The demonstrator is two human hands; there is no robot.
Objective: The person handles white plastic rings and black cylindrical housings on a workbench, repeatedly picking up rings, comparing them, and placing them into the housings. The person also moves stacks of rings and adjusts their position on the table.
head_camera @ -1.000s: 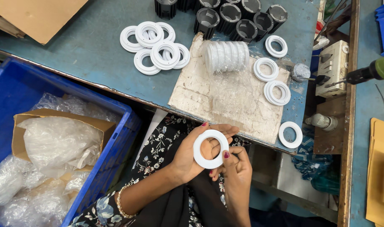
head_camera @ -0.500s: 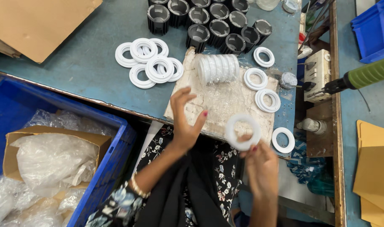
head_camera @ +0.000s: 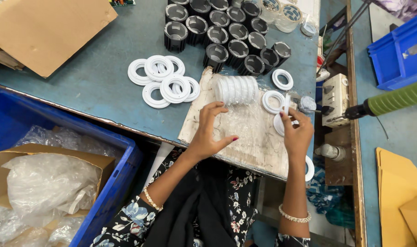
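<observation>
Your right hand (head_camera: 296,133) sits near the right end of the blue-green counter (head_camera: 89,82), over the right edge of the worn pale board (head_camera: 245,137) that lies at the counter's near edge. Its fingers are pinched narrow on a flat white plastic ring (head_camera: 286,104), held upright and seen edge-on, just above another white ring (head_camera: 278,124) lying on the board and partly hidden by your fingers. Your left hand (head_camera: 210,132) hovers over the middle of the board, fingers spread wide and holding nothing; its fingertips are just beside a sideways stack of white rings wrapped in clear film (head_camera: 236,89) at the board's far edge. Between that stack and your right hand lies a single loose white ring (head_camera: 273,100), with one more (head_camera: 282,79) a little further back. A heap of loose white rings (head_camera: 165,81) rests on the counter left of the board, well apart from both hands. A cluster of black ribbed cylindrical housings (head_camera: 226,34) stands upright along the counter's far edge. A further white ring (head_camera: 310,168) shows at the near right corner, partly behind your right wrist. A flat brown cardboard sheet (head_camera: 44,27) lies at the far left corner. A blue plastic crate (head_camera: 57,183) holding a cardboard box of crumpled clear bags sits below the counter's near edge, left.
</observation>
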